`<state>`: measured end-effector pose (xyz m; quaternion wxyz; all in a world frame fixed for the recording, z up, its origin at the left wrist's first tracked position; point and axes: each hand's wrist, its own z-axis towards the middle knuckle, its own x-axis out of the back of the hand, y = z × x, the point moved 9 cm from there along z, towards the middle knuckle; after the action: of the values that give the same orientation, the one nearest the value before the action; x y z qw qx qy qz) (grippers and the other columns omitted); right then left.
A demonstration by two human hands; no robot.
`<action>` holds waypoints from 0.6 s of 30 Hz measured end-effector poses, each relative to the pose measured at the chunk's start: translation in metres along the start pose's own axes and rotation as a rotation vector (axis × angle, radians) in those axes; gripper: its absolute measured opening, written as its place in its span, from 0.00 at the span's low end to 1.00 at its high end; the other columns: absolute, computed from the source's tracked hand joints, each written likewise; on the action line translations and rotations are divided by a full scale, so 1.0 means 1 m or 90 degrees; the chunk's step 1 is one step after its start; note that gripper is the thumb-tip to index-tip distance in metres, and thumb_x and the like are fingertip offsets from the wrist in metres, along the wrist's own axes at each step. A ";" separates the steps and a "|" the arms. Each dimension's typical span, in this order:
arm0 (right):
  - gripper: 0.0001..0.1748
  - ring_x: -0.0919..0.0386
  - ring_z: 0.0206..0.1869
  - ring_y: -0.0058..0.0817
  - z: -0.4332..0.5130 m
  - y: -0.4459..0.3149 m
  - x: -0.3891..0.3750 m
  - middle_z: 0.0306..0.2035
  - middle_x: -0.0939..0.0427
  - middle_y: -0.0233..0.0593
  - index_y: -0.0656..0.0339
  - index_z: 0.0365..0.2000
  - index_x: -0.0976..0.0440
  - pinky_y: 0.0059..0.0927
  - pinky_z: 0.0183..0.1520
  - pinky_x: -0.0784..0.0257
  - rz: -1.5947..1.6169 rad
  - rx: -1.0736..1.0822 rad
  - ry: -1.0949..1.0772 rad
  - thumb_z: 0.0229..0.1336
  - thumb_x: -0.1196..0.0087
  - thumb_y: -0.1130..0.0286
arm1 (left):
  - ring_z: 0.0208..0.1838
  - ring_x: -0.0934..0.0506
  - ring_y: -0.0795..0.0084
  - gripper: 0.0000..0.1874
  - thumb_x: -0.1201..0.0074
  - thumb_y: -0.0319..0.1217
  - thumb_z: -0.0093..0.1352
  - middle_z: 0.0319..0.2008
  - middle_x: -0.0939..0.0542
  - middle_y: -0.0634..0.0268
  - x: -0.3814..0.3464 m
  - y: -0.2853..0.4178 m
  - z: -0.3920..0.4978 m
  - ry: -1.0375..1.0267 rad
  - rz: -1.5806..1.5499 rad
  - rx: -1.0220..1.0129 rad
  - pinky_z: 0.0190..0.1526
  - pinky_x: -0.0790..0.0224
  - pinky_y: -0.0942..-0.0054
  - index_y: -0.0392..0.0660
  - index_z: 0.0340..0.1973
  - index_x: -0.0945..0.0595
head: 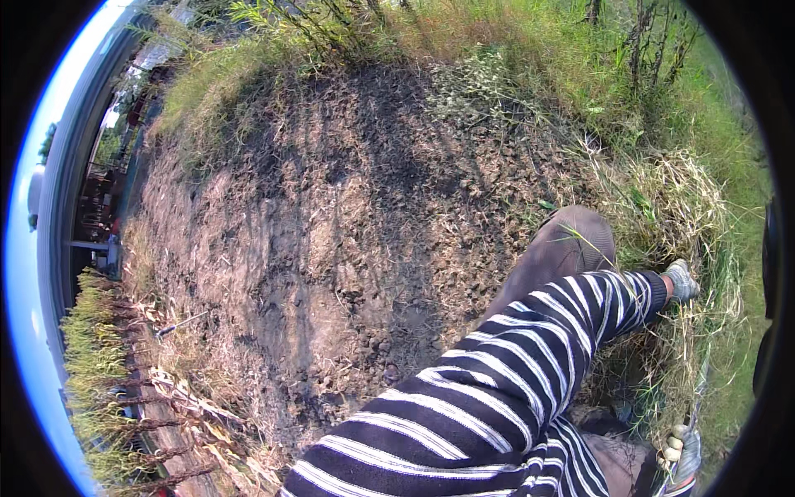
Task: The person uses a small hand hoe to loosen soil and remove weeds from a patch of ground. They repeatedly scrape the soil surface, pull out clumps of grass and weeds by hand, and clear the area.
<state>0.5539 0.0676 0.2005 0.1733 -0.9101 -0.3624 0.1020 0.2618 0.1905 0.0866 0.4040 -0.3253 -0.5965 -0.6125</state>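
Observation:
At the right, my left hand in a grey work glove is sunk among dry grass stalks, its fingers hidden. A black-and-white striped sleeve covers that arm. Lower down, near the picture's rim, my right hand wears a glove with pale fingertips. Its fingers are curled around a thin tool, perhaps a sickle, whose narrow grey length runs up beside the grass. The tool's far end is lost among the stalks. My bent knee, in brown cloth, is just above my left forearm.
Bare, cloddy soil spreads left of my knee. Green weeds border it along the top, and standing grass rises at the right. A thin stick-like object lies on the far soil. Seed-headed plants and a roofed building stand at the left.

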 end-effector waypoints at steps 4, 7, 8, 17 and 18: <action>0.10 0.42 0.14 0.16 0.071 0.058 -0.021 0.13 0.43 0.19 0.48 0.19 0.40 0.24 0.19 0.43 0.058 -0.151 -0.087 0.56 0.58 0.65 | 0.31 0.21 0.61 0.09 0.54 0.35 0.59 0.29 0.19 0.62 -0.130 -0.082 -0.058 -0.028 -0.105 0.167 0.30 0.31 0.60 0.52 0.29 0.18; 0.11 0.43 0.13 0.16 0.104 0.099 -0.048 0.12 0.43 0.17 0.47 0.18 0.40 0.24 0.19 0.43 0.124 -0.258 -0.130 0.56 0.59 0.65 | 0.36 0.21 0.63 0.09 0.50 0.36 0.58 0.33 0.19 0.65 -0.220 -0.092 -0.100 -0.209 -0.023 0.203 0.33 0.30 0.60 0.54 0.32 0.17; 0.11 0.43 0.13 0.15 0.108 0.105 -0.056 0.12 0.43 0.17 0.46 0.18 0.40 0.24 0.19 0.43 0.150 -0.278 -0.148 0.56 0.60 0.65 | 0.37 0.21 0.64 0.10 0.49 0.36 0.58 0.34 0.19 0.66 -0.243 -0.087 -0.116 -0.281 0.015 0.204 0.33 0.29 0.60 0.54 0.33 0.17; 0.06 0.41 0.15 0.12 0.084 0.075 -0.100 0.15 0.41 0.18 0.55 0.25 0.35 0.19 0.18 0.41 0.288 -0.241 -0.164 0.58 0.58 0.71 | 0.29 0.23 0.66 0.16 0.45 0.43 0.59 0.30 0.19 0.62 -0.169 -0.101 -0.204 -0.207 -0.427 0.508 0.29 0.31 0.66 0.43 0.30 0.18; 0.06 0.41 0.14 0.13 0.089 0.074 -0.103 0.15 0.40 0.19 0.56 0.25 0.34 0.20 0.18 0.41 0.279 -0.244 -0.149 0.57 0.57 0.72 | 0.27 0.25 0.69 0.18 0.42 0.42 0.57 0.27 0.20 0.62 -0.161 -0.098 -0.209 -0.181 -0.541 0.530 0.28 0.32 0.68 0.37 0.28 0.19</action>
<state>0.4984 -0.0324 0.0966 -0.0704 -0.9647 -0.1875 0.1713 0.2669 -0.0038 -0.1176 0.1339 0.0478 -0.9116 -0.3858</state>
